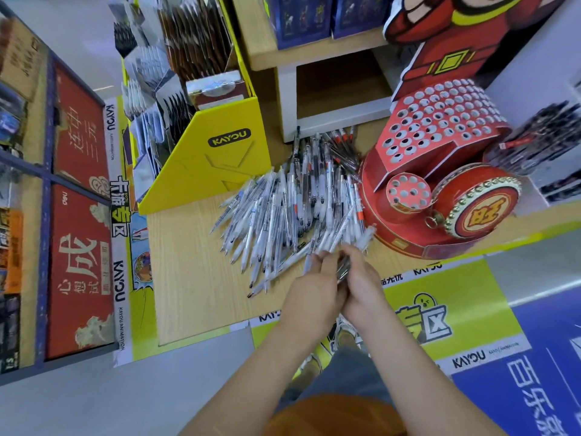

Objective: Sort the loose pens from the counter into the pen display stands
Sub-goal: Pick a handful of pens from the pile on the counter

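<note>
Shop worktop (pixel 195 278), pale wood. Loose pens (pixel 292 209) heaped beside the red drum-shaped display stand (pixel 440 127). Left grip (pixel 314 291) and right grip (pixel 361 284) both clasp a pen bunch (pixel 342 269) at the heap's near edge. Step: gathering. Next, probably: square the bunch, then feed the stand's holes.

Brightness: an even, bright indoor light is seen throughout.
Shadows: only faint, soft ones are cast by the pens (pixel 292 209) on the counter (pixel 195 278).
Glare: a pale streak is reflected on the floor (pixel 540 278).
Blur: the hands (pixel 314 289) are smeared by motion.
Distortion: straight lines are bent strongly towards the edges.
</note>
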Action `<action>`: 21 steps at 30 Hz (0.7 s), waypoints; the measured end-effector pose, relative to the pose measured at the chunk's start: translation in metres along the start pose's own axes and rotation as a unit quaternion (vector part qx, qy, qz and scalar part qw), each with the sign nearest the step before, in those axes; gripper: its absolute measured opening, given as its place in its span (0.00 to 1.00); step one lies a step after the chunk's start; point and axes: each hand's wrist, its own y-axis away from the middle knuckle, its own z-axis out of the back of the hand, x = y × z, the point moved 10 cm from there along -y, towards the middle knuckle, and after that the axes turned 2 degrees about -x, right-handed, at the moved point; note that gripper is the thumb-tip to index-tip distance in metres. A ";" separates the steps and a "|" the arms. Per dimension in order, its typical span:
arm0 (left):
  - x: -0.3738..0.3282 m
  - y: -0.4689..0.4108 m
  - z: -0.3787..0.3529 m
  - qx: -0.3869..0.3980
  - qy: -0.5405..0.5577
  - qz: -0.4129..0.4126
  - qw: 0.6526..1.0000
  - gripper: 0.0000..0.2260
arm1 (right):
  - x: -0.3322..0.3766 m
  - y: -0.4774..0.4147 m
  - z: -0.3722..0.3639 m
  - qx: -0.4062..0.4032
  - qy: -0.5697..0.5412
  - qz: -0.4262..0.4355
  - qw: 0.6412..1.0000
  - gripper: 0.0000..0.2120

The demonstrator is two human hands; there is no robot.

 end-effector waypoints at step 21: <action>0.025 -0.026 -0.005 0.021 -0.216 -0.004 0.976 0.21 | 0.018 -0.017 0.031 -0.063 0.146 0.049 0.986 0.10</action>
